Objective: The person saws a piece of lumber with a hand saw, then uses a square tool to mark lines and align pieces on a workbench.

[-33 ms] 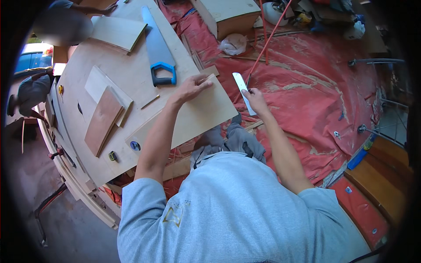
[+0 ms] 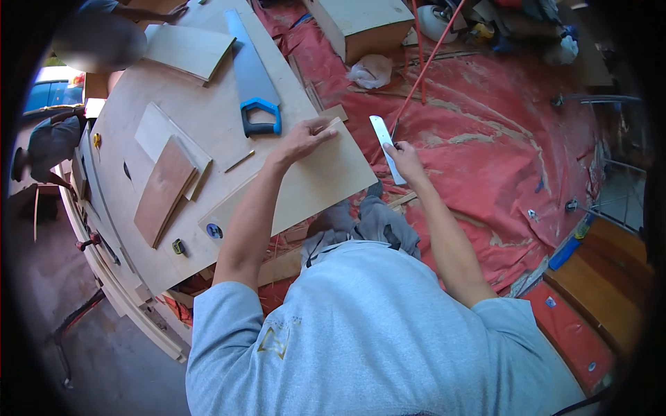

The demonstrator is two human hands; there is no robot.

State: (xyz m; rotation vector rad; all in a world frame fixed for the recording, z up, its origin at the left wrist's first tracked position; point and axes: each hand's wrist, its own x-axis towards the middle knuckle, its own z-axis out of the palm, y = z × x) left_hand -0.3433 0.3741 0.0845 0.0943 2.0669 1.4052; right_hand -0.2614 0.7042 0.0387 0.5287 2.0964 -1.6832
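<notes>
My left hand [image 2: 305,142] lies on the far part of a pale plywood board [image 2: 316,184], fingers stretched out near its edge. The board rests on the worktable's near edge, in front of me. Off the board's right end, above the red sheeting, my right hand [image 2: 405,163] is closed round a flat white strip [image 2: 382,132] with small holes. A dark, thin tip shows beside the thumb; I cannot tell what it belongs to. Beyond my left hand is a handsaw [image 2: 255,76] with a blue and black handle. A pencil [image 2: 239,161] lies left of my left wrist.
The worktable [image 2: 198,128] also carries loose boards [image 2: 163,191], a tape measure [image 2: 179,247] and a round blue disc [image 2: 214,230]. Creased red sheeting [image 2: 479,152] covers the floor at right. Two people stand at the far left. A wooden box [image 2: 361,31] stands beyond the table.
</notes>
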